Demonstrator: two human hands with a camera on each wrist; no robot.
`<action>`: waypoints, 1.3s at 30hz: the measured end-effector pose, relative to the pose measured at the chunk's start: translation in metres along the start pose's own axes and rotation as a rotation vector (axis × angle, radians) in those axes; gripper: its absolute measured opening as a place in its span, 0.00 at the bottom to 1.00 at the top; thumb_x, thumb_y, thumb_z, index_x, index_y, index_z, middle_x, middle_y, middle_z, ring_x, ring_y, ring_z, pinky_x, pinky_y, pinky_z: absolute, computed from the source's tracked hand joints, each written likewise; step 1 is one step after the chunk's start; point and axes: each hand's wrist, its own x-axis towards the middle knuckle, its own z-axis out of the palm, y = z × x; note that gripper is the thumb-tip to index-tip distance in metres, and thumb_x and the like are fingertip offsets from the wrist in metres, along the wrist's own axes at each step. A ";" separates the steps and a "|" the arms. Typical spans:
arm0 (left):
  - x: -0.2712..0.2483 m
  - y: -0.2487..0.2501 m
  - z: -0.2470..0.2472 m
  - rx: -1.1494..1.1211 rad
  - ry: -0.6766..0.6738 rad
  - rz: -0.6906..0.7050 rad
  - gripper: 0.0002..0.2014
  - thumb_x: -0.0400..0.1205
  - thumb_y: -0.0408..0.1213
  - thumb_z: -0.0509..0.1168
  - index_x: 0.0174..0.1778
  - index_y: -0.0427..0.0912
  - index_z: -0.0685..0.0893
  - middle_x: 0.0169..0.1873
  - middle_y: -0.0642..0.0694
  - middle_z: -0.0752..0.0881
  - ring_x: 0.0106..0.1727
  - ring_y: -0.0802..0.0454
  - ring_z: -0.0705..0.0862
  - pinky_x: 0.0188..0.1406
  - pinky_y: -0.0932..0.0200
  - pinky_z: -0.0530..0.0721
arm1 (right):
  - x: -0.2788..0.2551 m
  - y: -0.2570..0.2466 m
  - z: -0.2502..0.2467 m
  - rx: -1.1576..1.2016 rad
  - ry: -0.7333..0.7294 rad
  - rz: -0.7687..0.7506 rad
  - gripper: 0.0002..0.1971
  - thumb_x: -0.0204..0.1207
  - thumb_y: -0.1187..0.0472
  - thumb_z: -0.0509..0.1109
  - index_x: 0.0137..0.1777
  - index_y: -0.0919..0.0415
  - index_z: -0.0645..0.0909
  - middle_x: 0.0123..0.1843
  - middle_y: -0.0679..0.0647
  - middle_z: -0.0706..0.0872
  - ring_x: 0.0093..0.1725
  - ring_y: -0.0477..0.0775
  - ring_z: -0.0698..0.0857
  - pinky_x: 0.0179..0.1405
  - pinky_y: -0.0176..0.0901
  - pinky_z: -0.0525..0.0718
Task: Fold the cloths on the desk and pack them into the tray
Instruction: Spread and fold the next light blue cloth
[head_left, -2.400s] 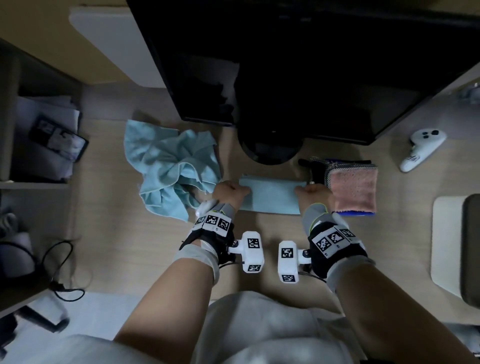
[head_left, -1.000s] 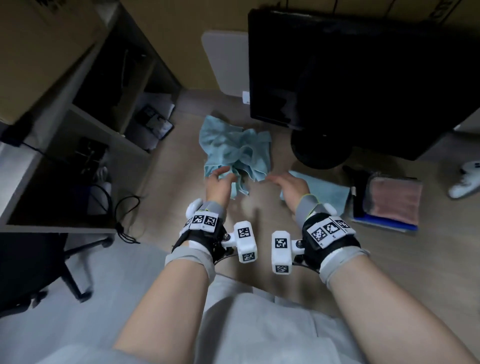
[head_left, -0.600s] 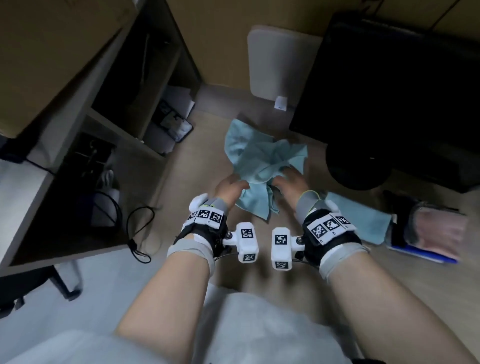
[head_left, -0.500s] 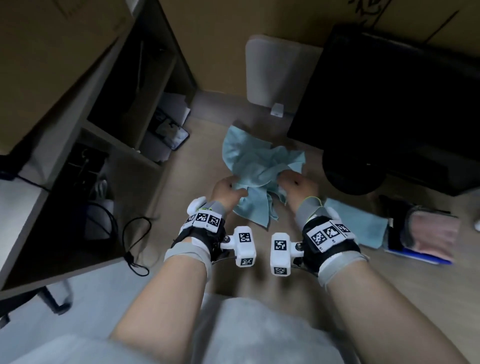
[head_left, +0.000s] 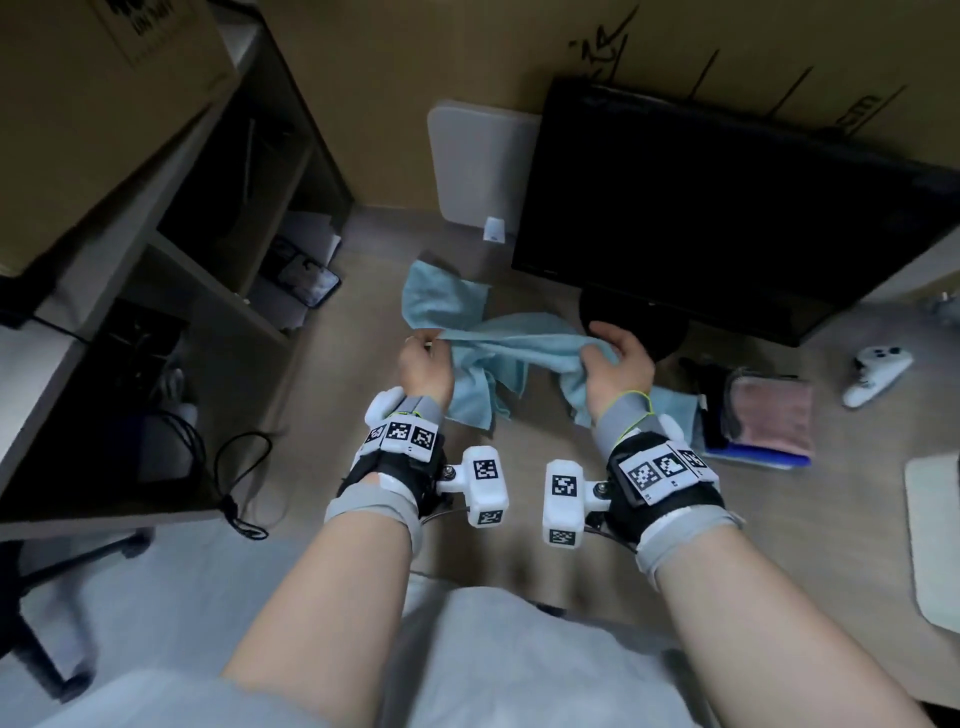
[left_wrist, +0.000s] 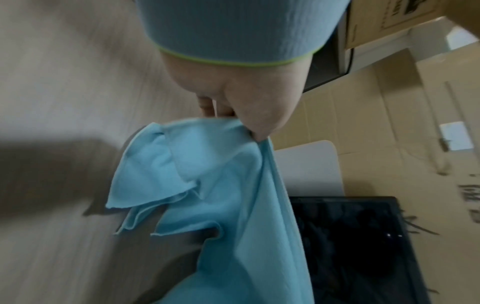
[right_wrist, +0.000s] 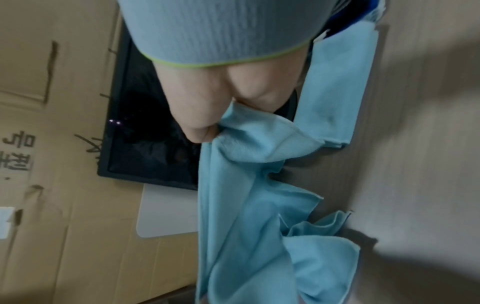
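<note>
A light blue cloth (head_left: 519, 348) hangs stretched between both hands above the desk, its lower corners drooping. My left hand (head_left: 423, 343) pinches its left end, which the left wrist view shows as bunched cloth (left_wrist: 207, 185) under the thumb (left_wrist: 259, 115). My right hand (head_left: 605, 351) grips the right end, with cloth (right_wrist: 259, 205) trailing from it. More blue cloth (head_left: 447, 296) lies on the desk behind; I cannot tell if it is the same piece. A folded blue cloth (head_left: 672, 410) lies right of my right wrist. Beside it a blue tray (head_left: 753, 460) holds a folded pink cloth (head_left: 771, 415).
A black monitor (head_left: 727, 208) on a round base (head_left: 636, 322) stands just behind the hands. A white controller (head_left: 878, 369) and a white pad (head_left: 935, 530) lie at the right. Shelves (head_left: 208, 260) and cables (head_left: 239, 478) are to the left.
Both hands left the folded blue cloth, moved left to the crumpled one, took hold of it, lifted it and drew apart so that it now spans between them.
</note>
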 end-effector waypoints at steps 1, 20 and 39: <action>-0.013 0.003 -0.002 -0.021 0.053 0.024 0.12 0.83 0.43 0.62 0.57 0.43 0.84 0.52 0.41 0.87 0.54 0.40 0.84 0.47 0.59 0.74 | -0.005 0.003 -0.013 0.013 0.022 -0.004 0.15 0.71 0.72 0.69 0.55 0.59 0.86 0.46 0.52 0.86 0.42 0.45 0.84 0.44 0.23 0.79; -0.180 0.001 -0.001 -0.018 0.147 0.263 0.18 0.80 0.24 0.61 0.58 0.46 0.89 0.56 0.50 0.89 0.53 0.56 0.84 0.50 0.78 0.69 | -0.068 0.041 -0.174 0.016 0.291 0.056 0.18 0.75 0.48 0.72 0.61 0.56 0.80 0.59 0.56 0.87 0.55 0.61 0.85 0.60 0.52 0.82; -0.145 0.027 -0.007 0.074 0.086 0.139 0.12 0.86 0.39 0.57 0.61 0.42 0.81 0.57 0.41 0.86 0.59 0.40 0.82 0.47 0.60 0.67 | -0.083 0.034 -0.178 0.118 0.518 0.108 0.12 0.78 0.58 0.69 0.49 0.69 0.83 0.37 0.56 0.78 0.36 0.54 0.71 0.37 0.39 0.70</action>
